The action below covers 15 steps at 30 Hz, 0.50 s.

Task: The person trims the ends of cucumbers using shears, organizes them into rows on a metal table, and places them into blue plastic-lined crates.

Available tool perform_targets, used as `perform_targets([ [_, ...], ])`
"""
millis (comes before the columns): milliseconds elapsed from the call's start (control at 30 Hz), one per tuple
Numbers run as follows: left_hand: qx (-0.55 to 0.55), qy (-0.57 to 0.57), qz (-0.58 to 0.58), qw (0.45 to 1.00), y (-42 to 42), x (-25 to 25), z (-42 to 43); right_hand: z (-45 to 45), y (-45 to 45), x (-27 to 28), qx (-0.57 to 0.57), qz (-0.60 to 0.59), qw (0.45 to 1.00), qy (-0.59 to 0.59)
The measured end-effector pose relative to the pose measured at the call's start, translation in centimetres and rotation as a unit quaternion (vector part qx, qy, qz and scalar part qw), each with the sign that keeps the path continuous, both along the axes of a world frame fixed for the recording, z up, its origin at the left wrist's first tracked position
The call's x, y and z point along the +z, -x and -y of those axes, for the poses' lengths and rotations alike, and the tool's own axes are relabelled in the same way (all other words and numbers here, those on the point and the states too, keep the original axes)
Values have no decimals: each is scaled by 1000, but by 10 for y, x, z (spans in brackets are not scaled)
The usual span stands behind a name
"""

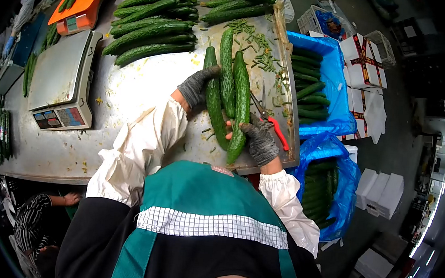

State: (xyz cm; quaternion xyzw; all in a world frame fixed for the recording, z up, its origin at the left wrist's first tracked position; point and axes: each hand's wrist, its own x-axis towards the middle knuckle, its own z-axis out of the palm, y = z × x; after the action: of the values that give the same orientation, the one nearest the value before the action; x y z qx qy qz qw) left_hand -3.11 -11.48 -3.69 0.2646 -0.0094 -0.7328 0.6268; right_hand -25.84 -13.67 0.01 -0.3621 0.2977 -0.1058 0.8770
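Note:
Three long green cucumbers point(227, 81) lie side by side between my hands over the metal table point(147, 90). My left hand point(198, 86), in a grey glove, is closed round the left side of the bunch. On the right, my gloved right hand point(258, 139) has its fingers under and around the lower part of the cucumbers. Red-handled scissors point(278, 133) lie just right of that hand. Beyond the bunch is a pile of cucumbers point(155, 27), with cut stem bits point(262, 50) scattered to its right.
A scale point(61, 77) and an orange scale point(83, 5) stand at the left. Blue-lined boxes of cucumbers point(337, 101) sit beyond the table's right edge, with white boxes point(364, 61) behind them. A person in striped clothing point(33, 218) is at the lower left.

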Motion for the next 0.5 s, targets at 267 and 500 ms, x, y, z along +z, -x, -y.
perform_targets([
  [267, -58, 11, -53, 997, -6, 7, -5, -13, 8, 5, -40, 69, 996, -48],
  [500, -57, -5, 32, 998, -14, 6, -8, -17, 1, -15, -78, -91, 988, 102],
])
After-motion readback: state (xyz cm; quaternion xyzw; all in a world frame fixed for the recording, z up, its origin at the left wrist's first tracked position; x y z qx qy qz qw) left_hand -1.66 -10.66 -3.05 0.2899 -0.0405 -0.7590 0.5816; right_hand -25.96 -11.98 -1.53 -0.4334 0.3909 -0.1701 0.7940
